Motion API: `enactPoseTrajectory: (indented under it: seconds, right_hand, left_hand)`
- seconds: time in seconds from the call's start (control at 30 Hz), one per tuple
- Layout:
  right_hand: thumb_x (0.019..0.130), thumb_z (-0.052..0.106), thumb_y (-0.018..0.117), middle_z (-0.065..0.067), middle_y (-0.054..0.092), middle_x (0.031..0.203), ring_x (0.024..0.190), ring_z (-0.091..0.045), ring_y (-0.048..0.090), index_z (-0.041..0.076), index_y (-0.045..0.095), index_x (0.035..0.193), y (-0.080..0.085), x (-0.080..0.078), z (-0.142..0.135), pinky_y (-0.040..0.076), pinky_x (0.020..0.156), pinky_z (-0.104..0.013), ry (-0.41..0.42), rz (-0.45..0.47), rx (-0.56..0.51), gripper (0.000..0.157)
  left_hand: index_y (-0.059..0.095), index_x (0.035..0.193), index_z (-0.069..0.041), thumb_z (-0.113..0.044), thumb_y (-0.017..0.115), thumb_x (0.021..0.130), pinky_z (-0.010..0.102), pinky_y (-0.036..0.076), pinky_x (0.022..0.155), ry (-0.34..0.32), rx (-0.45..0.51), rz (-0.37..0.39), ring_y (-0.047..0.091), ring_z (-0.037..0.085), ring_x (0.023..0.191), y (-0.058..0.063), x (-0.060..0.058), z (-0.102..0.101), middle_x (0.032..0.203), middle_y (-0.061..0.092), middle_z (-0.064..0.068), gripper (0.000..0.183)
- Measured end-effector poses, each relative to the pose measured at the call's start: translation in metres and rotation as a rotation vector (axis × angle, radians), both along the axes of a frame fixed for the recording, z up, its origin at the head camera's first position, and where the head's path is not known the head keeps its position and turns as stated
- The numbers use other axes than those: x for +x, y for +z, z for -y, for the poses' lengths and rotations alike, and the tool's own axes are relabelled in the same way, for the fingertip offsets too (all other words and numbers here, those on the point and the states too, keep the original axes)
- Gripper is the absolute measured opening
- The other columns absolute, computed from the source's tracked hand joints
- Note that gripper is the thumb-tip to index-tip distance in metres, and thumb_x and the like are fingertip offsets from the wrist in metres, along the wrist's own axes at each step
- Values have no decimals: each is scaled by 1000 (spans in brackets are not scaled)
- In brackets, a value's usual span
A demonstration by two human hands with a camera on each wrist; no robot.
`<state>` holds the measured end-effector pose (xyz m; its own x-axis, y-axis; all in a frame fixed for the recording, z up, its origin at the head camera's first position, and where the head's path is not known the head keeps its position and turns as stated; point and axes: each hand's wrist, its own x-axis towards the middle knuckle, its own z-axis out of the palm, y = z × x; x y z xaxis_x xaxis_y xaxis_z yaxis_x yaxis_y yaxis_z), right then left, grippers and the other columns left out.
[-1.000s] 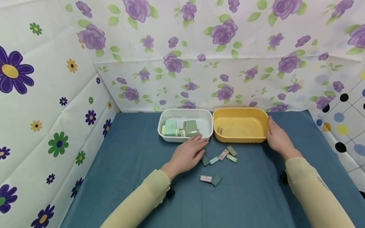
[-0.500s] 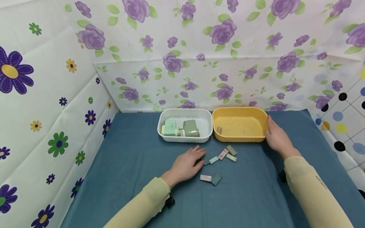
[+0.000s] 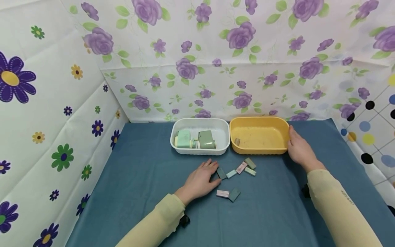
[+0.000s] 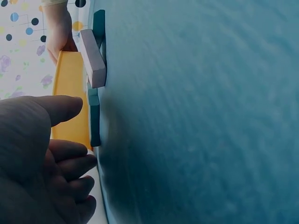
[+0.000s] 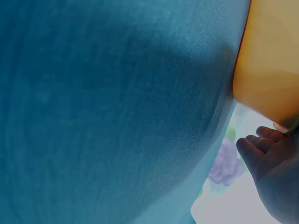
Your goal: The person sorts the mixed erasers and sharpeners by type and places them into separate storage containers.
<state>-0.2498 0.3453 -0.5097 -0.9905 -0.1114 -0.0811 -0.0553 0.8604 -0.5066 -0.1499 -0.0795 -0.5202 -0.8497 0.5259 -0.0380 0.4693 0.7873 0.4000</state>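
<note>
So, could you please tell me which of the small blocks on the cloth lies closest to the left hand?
The dark teal block, leftmost of the upper cluster, right beside the left hand's fingers. The other blocks lie farther right or nearer the camera.

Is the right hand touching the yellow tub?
Touching. In the head view the right hand lies against the right end of the yellow tub, its thumb on the rim, with no cloth visible between them.

The bench (image 3: pixel 129 192) is covered in blue cloth. At its far edge sit a white tub (image 3: pixel 200 151) on the left and a yellow tub (image 3: pixel 260 149) just beside it on the right. Small flat blocks (image 3: pixel 236 169) lie scattered nearer, mid-bench.
</note>
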Motion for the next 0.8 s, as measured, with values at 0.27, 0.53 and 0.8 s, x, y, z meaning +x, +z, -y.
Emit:
enactPoseTrajectory:
  seconds: [0.27,0.53,0.8]
  right_hand:
    - [115,23,17,-28,-4,174,159,-53,7,2,-13,167,-1,-1,1,13,126,-70,4,10,-7,64]
    - [115,22,19,-28,-3,174,159,-53,7,0,-10,168,-5,1,1,14,126,-70,0,23,-13,64]
    - [115,20,19,-29,-3,174,159,-53,8,-1,-11,167,-1,0,0,14,125,-70,9,1,-15,64]
  left_hand:
    - [51,160,-4,-40,68,107,45,27,130,-15,-33,-1,34,29,158,1,0,-5,164,49,10,66]
    - [50,160,-5,-43,68,106,45,27,130,-18,-74,2,34,29,158,-3,2,-10,164,48,11,68]
    - [51,160,-7,-46,68,106,43,27,130,-4,-119,-28,34,29,158,1,-1,-18,164,49,10,69]
